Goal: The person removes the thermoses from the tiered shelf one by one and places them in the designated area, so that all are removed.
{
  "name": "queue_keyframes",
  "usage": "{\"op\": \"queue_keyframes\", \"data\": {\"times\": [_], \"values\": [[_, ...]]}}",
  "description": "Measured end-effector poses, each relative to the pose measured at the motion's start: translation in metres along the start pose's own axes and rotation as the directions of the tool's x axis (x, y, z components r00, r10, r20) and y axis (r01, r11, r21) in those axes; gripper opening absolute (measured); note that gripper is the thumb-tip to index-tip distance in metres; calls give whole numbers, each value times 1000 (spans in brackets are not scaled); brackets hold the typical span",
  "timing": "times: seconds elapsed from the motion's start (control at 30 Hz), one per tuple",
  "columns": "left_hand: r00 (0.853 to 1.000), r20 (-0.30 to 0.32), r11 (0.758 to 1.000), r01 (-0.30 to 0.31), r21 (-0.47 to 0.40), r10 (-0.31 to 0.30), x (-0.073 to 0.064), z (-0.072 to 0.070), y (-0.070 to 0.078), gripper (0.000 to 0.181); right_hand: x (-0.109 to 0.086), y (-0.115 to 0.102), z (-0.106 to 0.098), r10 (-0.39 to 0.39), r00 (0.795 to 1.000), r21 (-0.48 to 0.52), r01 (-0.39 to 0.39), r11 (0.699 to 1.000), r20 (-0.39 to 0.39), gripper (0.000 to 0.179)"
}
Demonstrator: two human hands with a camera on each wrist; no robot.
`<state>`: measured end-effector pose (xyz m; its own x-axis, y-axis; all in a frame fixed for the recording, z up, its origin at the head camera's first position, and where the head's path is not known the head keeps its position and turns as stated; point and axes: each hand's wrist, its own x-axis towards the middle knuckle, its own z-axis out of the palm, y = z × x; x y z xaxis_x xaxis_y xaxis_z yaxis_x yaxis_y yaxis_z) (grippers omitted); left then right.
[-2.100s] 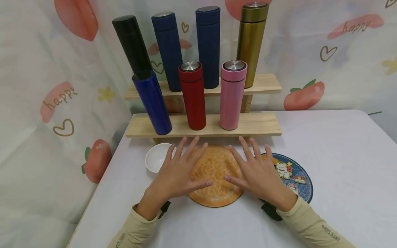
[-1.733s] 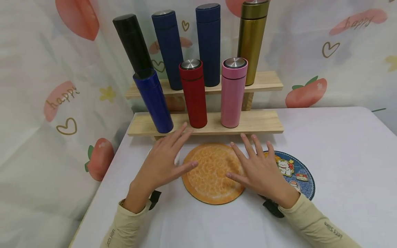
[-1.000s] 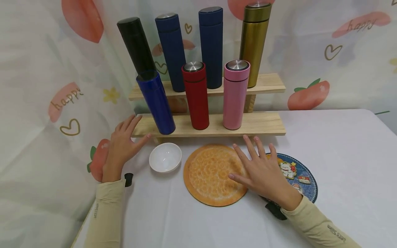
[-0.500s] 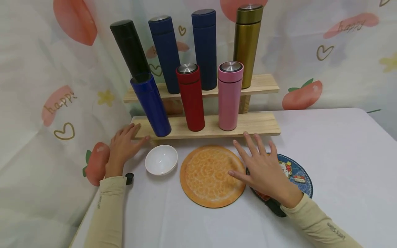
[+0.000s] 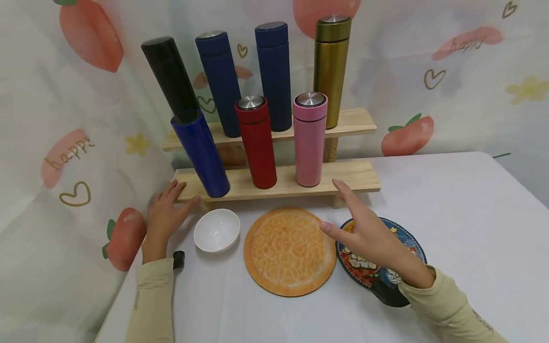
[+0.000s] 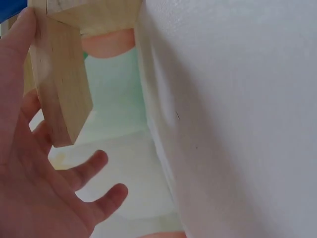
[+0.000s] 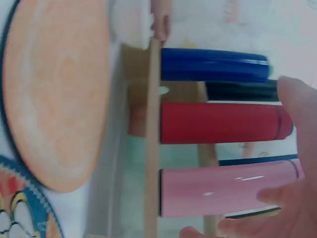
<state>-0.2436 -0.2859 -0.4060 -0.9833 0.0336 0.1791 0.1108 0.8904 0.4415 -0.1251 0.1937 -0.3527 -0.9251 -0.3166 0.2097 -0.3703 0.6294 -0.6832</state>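
In the head view my left hand is at the left end of a two-tier wooden rack. The left wrist view shows its thumb and two fingers around the end of the lower board, the other fingers spread free. My right hand hovers, fingers extended and holding nothing, above a dark blue patterned mat. In the right wrist view its fingers overlap the pink thermos flask. Beside that flask on the lower tier stand a red flask and a shiny blue flask.
On the upper tier are a black flask, two navy flasks and a gold flask. A white bowl and a round bread-patterned mat lie in front of the rack. Printed cloth hangs behind.
My left hand has moved left from over the bowl to the rack's left end. The right hand, earlier spread near the bread-patterned mat, has turned, its fingers closer together. The head view has shifted slightly.
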Motion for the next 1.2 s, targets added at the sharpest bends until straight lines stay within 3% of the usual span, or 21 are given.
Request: {"op": "queue_keyframes", "data": {"times": [0.1,0.23,0.4,0.57,0.9,1.03,1.2], "values": [[1000,2,1000,-11,-3,11,-2,-1,-2,88,0,-9,-8,46,999,141,-43,989,-14,93],[1000,27,1000,-12,-13,13,-2,-5,-4,89,8,-16,-19,55,997,233,-42,972,-48,92],[998,59,1000,10,-8,-9,-3,-9,-5,88,32,-21,-33,53,992,326,-12,945,-118,92],[999,43,1000,14,6,-14,-3,-9,-4,87,61,-22,-40,91,983,457,-9,890,-157,94],[1000,29,1000,-7,13,6,0,-5,-3,84,104,-5,-26,90,984,616,23,787,-153,93],[1000,22,1000,-11,7,10,-1,-4,-3,83,114,0,-18,119,981,645,6,764,-150,90],[1000,24,1000,-3,-9,3,-4,-6,-3,84,121,5,-9,130,980,651,0,759,-152,90]]}}
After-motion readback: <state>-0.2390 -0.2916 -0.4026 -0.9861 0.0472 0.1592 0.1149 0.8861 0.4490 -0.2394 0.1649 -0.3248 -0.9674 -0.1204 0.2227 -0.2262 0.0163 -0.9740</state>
